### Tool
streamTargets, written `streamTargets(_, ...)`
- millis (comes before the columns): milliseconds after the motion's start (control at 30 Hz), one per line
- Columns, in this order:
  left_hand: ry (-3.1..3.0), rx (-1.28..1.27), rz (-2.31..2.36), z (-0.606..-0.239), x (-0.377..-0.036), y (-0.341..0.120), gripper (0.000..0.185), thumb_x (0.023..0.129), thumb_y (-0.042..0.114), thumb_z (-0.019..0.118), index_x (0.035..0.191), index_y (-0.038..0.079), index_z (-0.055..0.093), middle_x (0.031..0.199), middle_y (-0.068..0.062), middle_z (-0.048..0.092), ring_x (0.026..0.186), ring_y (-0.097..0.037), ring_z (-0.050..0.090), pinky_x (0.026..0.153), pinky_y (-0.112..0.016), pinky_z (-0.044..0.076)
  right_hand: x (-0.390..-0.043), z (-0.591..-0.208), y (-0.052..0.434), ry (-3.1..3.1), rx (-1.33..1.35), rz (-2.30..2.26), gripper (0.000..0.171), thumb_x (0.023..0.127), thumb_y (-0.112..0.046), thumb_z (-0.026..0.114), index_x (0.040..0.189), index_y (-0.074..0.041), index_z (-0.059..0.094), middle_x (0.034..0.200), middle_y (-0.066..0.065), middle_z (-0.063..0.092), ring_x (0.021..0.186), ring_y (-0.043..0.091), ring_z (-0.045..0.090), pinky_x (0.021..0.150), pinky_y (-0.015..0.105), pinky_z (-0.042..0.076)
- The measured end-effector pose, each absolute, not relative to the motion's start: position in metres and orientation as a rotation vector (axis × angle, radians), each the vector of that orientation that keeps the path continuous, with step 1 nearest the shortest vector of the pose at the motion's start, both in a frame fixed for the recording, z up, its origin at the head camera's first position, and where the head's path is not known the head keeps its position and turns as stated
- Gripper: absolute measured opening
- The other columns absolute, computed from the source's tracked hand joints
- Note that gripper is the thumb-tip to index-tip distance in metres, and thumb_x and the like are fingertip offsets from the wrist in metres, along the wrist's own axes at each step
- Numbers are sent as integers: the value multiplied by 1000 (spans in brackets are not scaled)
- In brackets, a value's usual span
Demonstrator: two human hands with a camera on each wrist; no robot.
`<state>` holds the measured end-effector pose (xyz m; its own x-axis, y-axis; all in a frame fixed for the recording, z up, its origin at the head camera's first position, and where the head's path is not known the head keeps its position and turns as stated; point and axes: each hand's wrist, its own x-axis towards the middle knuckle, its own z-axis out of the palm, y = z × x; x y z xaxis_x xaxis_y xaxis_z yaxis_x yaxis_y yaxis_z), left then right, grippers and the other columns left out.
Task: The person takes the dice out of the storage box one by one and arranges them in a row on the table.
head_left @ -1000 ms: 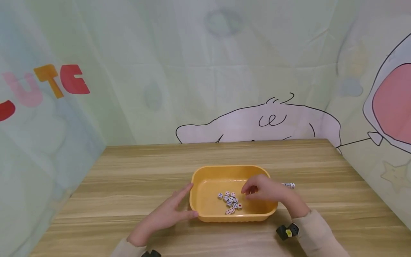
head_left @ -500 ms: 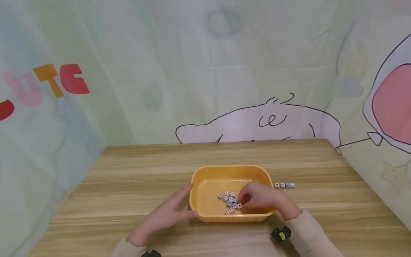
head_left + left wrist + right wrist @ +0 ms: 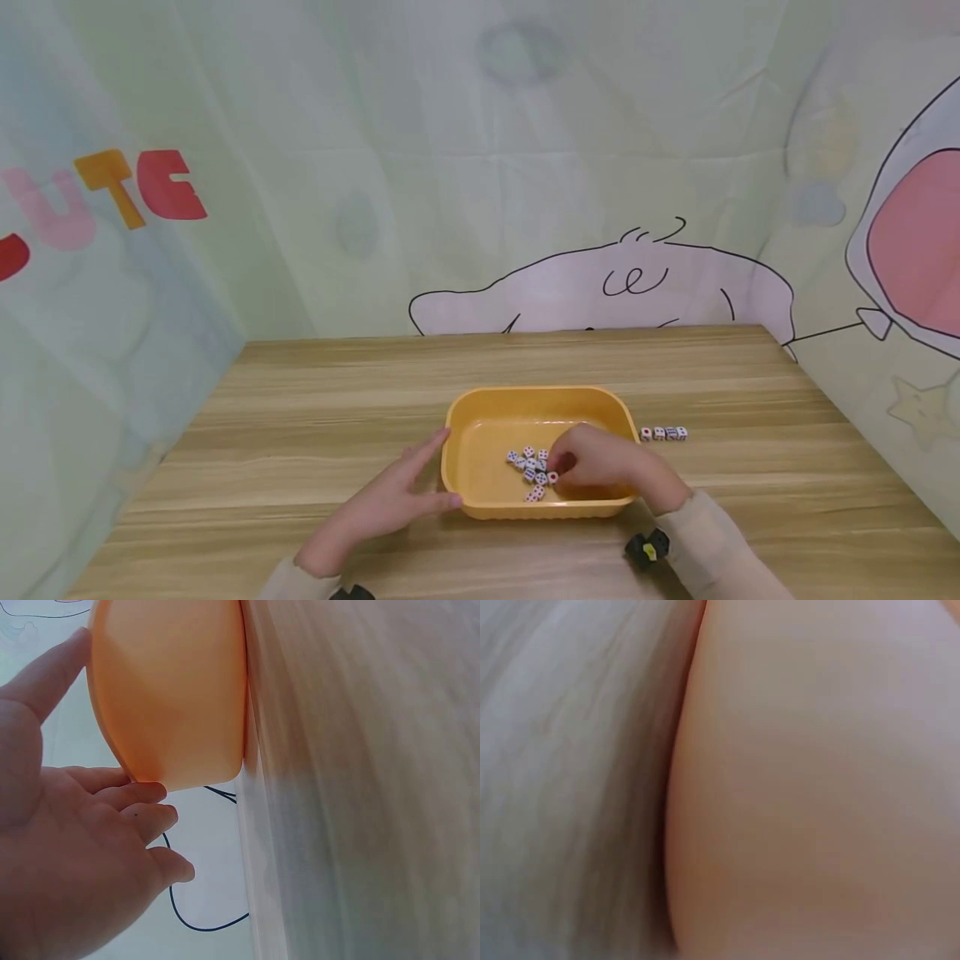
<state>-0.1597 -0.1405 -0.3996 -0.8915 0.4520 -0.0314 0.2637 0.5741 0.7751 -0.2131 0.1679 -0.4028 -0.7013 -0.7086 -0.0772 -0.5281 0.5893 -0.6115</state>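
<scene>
**A:** Yellow plastic tub sits on the wooden table. Entry for the hands?

**B:** Left hand lies flat against the tub's left wall, fingers straight and spread, thumb at the rim; the left wrist view confirms contact, no curl round anything. Right hand is inside the tub, fingers curled down onto the pile of dice. Whether a die is actually pinched I cannot tell; the fingertips hide it, and the right wrist view shows only blurred tub wall.

**A:** Progress?

**B:** Judging from the layout: four dice stand in a neat row on the table just right of the tub, touching one another. Roughly a dozen are loose in the tub, clustered near its front wall.

**A:** So early?

**B:** Likely. If dice go from tub to row, most of the work is left; the pick in hand is not yet confirmed.
</scene>
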Motion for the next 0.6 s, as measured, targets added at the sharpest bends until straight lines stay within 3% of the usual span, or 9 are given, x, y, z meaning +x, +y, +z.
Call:
streamTargets(467, 2593, 595, 1217, -402, -160, -140, 92, 82, 41, 75, 153, 8, 25, 157, -16, 23, 143, -47, 10, 114, -62, 5, -213, -382, 188, 2635, -957, -843, 5, 86, -11, 69, 89, -14, 72, 76, -11, 60, 71, 5, 52, 64, 22, 48)
streamTargets(600, 2594, 576, 1216, -400, -159, -140, 92, 82, 41, 75, 153, 10, 26, 158, -15, 22, 143, -48, 9, 113, -63, 6, -214, -370, 207, 2679, -1038, -920, 5, 87, -10, 69, 91, -9, 71, 81, -8, 63, 74, 5, 54, 67, 23, 50)
